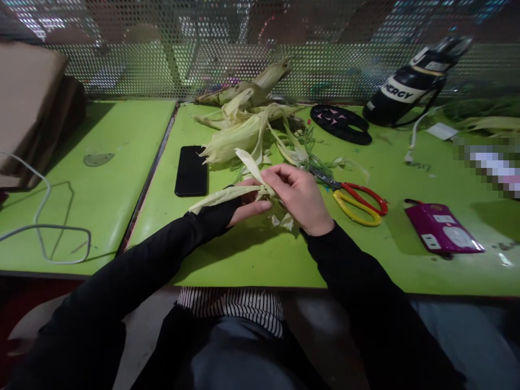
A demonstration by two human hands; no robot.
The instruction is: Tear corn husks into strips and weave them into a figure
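A pale strip of corn husk [223,197] is looped or knotted between my hands above the green table. My left hand [248,210] holds it from below, its fingers partly hidden behind the husk. With thumb and fingers closed, my right hand [303,195] pinches the husk near the knot. One free end sticks up and the other runs left over my sleeve. Behind my hands lies a heap of corn husks [239,132] with thin green stems [311,154]. Scissors [357,203] with one red and one yellow handle lie just right of my right hand.
A black phone [192,170] lies left of the husks. At the back are a black palette-shaped tray [341,123] and a black bottle [402,89]. A purple pouch [442,227] lies right. Brown cardboard [28,97] and a grey cable [44,227] are left, before a perforated metal screen [142,59].
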